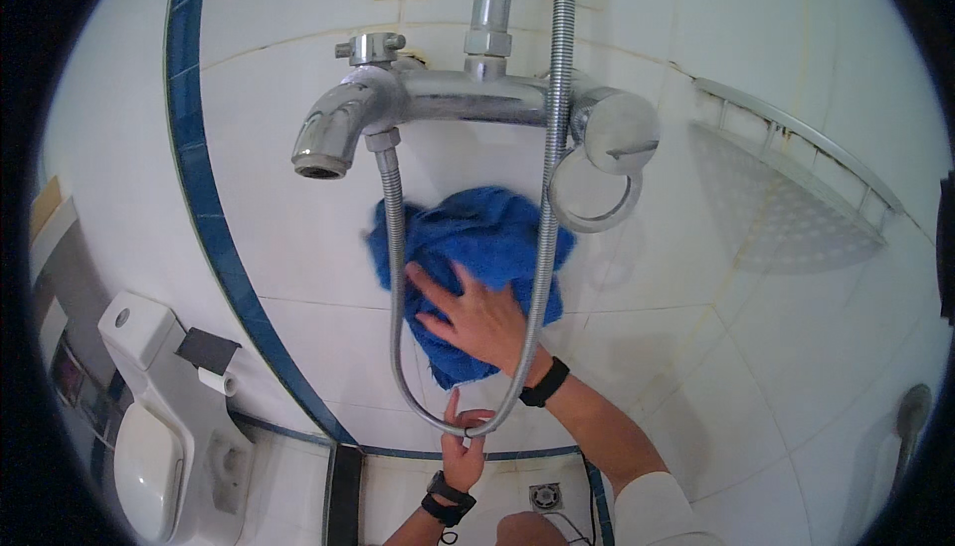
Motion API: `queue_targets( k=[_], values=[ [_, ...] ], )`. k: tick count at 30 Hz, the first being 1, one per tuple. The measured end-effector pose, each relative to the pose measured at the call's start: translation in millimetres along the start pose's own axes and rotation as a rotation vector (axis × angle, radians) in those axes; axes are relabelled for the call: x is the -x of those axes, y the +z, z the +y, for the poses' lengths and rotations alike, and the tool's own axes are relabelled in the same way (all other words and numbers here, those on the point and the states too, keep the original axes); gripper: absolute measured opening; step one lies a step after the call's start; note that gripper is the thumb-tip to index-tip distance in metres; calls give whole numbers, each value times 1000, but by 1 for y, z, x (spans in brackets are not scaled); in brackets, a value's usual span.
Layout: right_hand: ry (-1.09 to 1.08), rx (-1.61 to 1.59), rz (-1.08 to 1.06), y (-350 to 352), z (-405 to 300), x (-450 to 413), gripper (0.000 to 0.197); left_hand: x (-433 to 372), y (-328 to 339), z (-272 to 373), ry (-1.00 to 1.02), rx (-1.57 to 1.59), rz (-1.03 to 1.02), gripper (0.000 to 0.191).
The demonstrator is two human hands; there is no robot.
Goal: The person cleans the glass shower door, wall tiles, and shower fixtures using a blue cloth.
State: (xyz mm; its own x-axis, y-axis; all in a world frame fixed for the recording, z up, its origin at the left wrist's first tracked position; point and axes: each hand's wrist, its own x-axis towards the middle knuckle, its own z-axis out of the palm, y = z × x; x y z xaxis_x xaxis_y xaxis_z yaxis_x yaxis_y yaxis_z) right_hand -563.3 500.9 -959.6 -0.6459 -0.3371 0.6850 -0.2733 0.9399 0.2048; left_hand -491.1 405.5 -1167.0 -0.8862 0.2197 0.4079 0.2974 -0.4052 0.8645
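Observation:
A blue cloth (477, 225) lies bunched against the white wall tiles, below the chrome shower mixer tap (477, 97). My right hand (477, 318), fingers spread, presses flat on the cloth and passes behind the hanging metal shower hose (550, 248). Lower down, my left hand (464, 449) is at the bottom of the hose loop, its fingers curled around the hose and one finger pointing up to the cloth's lower edge. Both wrists wear black bands. The tap's round lever (619, 136) is at its right end, its spout at the left.
A corner shelf (798, 151) is fixed on the right. At the far right is a shower head (914, 404). A toilet (149, 456) and a paper roll holder (209, 352) stand left beyond a blue tile border (201, 173). A floor drain (545, 497) lies below.

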Motion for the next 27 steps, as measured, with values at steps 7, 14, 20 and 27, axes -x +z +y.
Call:
queue_targets(
  k=[7,14,20,27],
  values=[
    [354,-717,-80,125,45,138,60,0,-17,-5,-45,50,20,33],
    [526,-1813,469,57,126,192,39,5,-10,-9,-231,34,-55,16],
    [550,-591,290,-31,133,100,47,12,-5,-20,-263,93,-123,16],
    [255,-513,255,-11,85,33,48,6,5,-17,-265,35,-135,21]
  ],
)
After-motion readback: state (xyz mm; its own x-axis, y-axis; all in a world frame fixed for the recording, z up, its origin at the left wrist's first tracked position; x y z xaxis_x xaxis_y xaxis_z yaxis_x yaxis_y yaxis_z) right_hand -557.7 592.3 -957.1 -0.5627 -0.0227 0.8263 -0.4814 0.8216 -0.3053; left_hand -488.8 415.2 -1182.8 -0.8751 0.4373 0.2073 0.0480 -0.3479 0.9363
